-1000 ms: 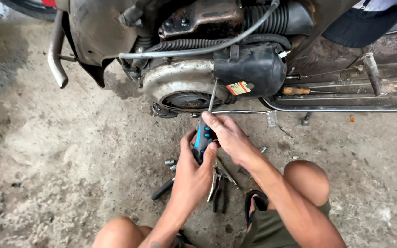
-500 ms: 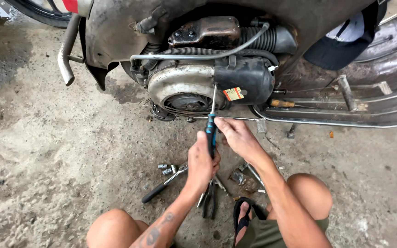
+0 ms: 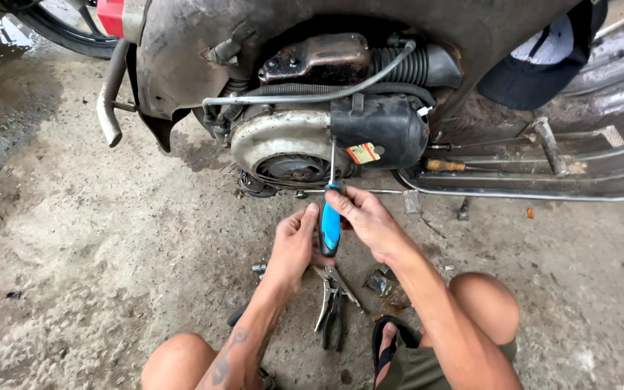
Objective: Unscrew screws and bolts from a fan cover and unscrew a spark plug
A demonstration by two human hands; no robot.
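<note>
One screwdriver in play, blue rubbery handle and thin steel shaft, standing upright with its tip up at the round grey engine cover of the scooter. Two hands on it: the left hand curls against the handle's left side, fingers half closed, and the right hand pinches the top of the handle from the right. Below them, one pair of metal pliers lies on the rough concrete floor, one black sandal beside it
</note>
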